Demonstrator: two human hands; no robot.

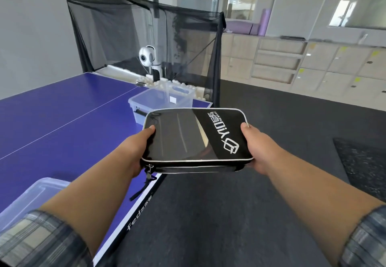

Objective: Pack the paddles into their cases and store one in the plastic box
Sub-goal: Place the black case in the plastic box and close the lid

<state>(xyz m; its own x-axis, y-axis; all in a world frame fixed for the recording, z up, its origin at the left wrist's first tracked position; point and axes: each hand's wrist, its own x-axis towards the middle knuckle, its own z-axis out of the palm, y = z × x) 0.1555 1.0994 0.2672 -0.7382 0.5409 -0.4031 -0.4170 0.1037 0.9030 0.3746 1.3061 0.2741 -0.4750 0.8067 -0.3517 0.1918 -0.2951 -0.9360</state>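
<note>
A black rectangular paddle case [194,137] with white piping and a white logo is held flat in the air past the table's right edge. My left hand [139,151] grips its left end and my right hand [258,149] its right end. The case looks zipped, with a zipper pull and cord hanging at its near left corner. A clear plastic box [160,101] stands open on the blue table just beyond the case. No paddle is visible.
The clear lid [31,199] lies on the blue ping-pong table [62,124] at the near left. A ball-feeding robot [147,57] stands inside a black net cage [146,36] at the table's far end. Dark floor lies to the right, cabinets behind.
</note>
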